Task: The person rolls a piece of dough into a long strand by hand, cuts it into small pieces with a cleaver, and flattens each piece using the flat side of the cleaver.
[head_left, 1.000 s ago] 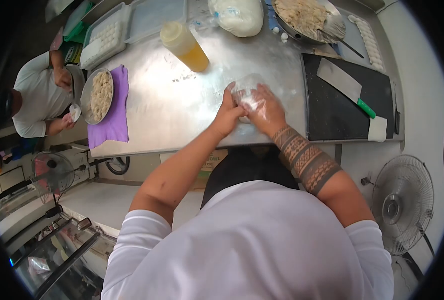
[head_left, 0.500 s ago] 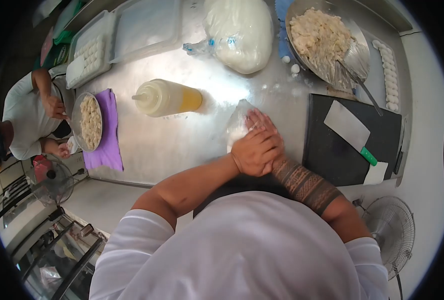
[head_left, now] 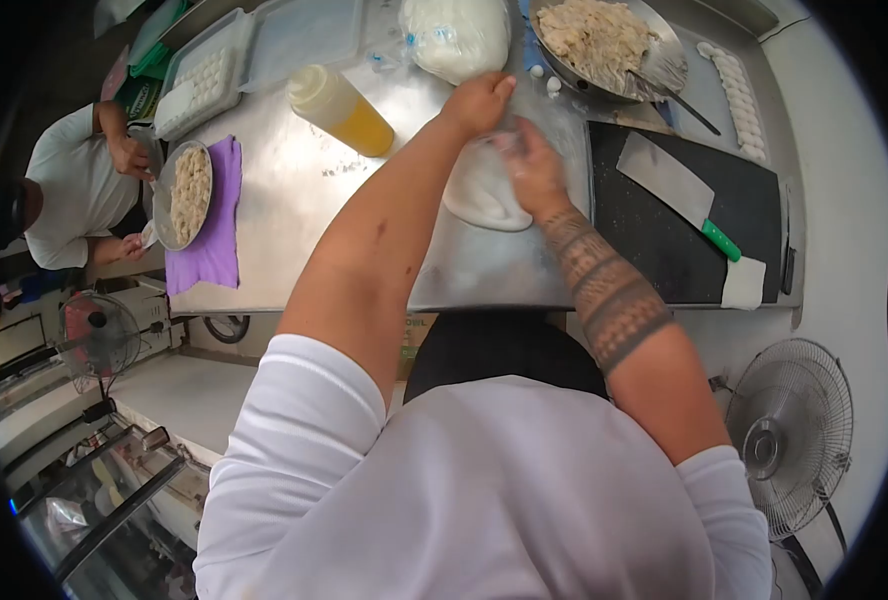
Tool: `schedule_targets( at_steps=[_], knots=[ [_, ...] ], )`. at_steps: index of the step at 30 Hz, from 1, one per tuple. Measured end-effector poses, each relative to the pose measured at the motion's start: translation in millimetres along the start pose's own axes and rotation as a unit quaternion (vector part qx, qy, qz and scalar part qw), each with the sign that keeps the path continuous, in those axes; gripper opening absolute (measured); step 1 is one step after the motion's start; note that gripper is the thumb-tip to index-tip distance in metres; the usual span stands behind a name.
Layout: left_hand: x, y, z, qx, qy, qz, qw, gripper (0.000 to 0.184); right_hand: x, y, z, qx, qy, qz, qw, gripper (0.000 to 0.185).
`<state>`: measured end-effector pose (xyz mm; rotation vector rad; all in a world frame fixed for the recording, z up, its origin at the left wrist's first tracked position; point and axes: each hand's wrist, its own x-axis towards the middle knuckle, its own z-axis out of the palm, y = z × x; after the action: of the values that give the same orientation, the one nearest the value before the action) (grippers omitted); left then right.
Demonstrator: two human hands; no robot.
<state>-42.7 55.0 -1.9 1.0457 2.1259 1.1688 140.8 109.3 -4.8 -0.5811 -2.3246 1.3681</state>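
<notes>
A flattened white dough piece [head_left: 487, 190] lies on the metal table [head_left: 294, 235] in front of my body, with what looks like clear plastic around its far side. My left hand [head_left: 479, 105] is closed beyond the dough, near the big bag of white dough [head_left: 456, 38]; what its fingers grip is too small to make out. Just right of it is my right hand [head_left: 534, 170], beside the dough's right edge, its fingers blurred by motion at the plastic.
A squeeze bottle [head_left: 342, 110] of yellow liquid stands left. Right lies a black board [head_left: 664, 240] with a cleaver [head_left: 669, 180]. A filling bowl [head_left: 604, 50] is behind. A co-worker [head_left: 84, 190] works at the far left by another bowl [head_left: 190, 195] on purple cloth.
My hands were pressed together over the plastic-covered dough. They have parted and moved to its far side, and the flattened dough now shows. The camera view has shifted too.
</notes>
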Motion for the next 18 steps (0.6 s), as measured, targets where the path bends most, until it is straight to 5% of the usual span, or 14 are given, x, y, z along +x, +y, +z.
schedule_targets(
  at_steps=[1,4,7,10,13,18],
  knots=[
    [-10,-1,2,0.109,-0.037,0.017,0.993,0.057,-13,12,-4,0.121,0.061,0.058,0.989,0.064],
    [-51,-30,48,0.376,0.173,0.088,0.906,0.073,-50,47,-40,0.302,0.144,0.173,0.926,0.081],
    [-117,9,42,0.446,0.038,0.031,0.894,0.080,-104,32,-58,0.389,0.113,0.268,0.874,0.092],
    [-180,55,26,0.319,-0.116,-0.042,0.939,0.069,-131,21,-56,0.430,0.068,0.287,0.854,0.095],
    [-228,70,22,0.305,-0.067,0.000,0.950,0.061,-130,16,-49,0.447,0.044,0.294,0.844,0.095],
    [-252,83,0,-0.068,-0.134,-0.040,0.988,0.068,-110,-15,-42,0.524,-0.135,0.311,0.781,0.084]
  ],
)
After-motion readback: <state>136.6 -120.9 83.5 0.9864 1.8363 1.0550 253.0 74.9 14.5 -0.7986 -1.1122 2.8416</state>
